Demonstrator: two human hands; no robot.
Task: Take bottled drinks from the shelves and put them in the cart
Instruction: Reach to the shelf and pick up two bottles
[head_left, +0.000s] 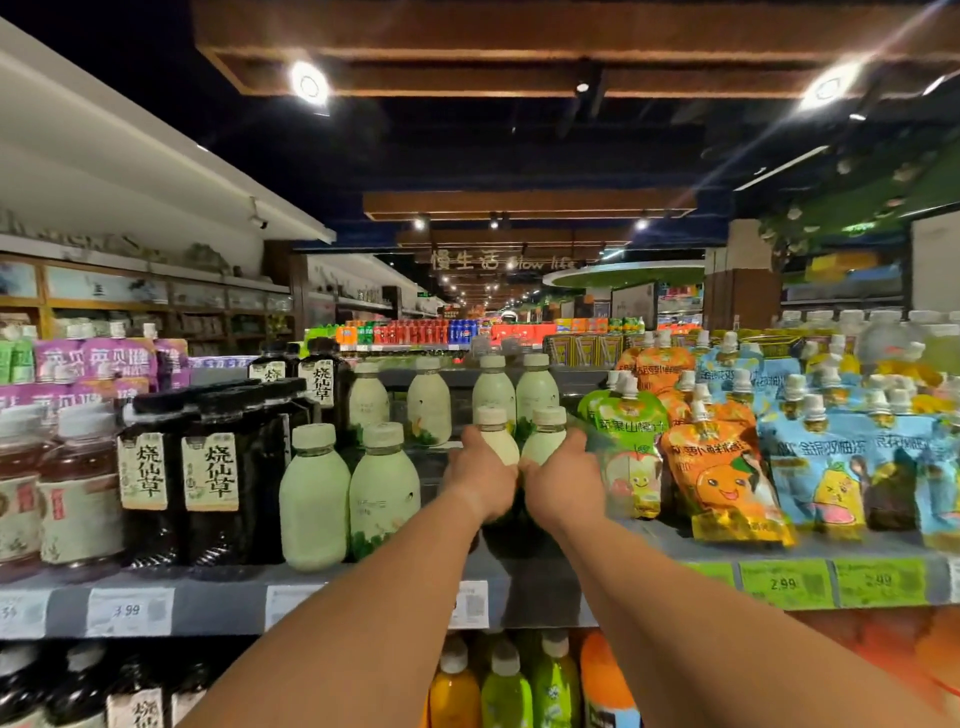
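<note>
Both arms reach forward over the front edge of the grey metal shelf (545, 587), and each hand grasps its own drink. The left hand (480, 480) has its fingers curled round the left pale-green plastic bottle with a cream screw cap (497, 439); the right hand (563, 483) wraps the matching right pale-green bottle (545, 439) the same way. The two hands touch at the knuckles, and the bottles stand just beside one another, upright, long axes vertical, caps and shoulders showing above the fingers. They sit back from the shelf's front edge, in the middle of the row, between two larger pale-green bottles (348, 499) towards the left end and the bright spouted juice pouches (722, 467) towards the right end.

Whether the bases are lifted off the shelf cannot be told; the hands hide them. The cart is not in view, so the coming move looks to be a pull straight back towards the body, keeping each bottle upright and clear of the neighbouring pouches. More pale-green bottles (514, 389) stand behind, along the rear edge.
</note>
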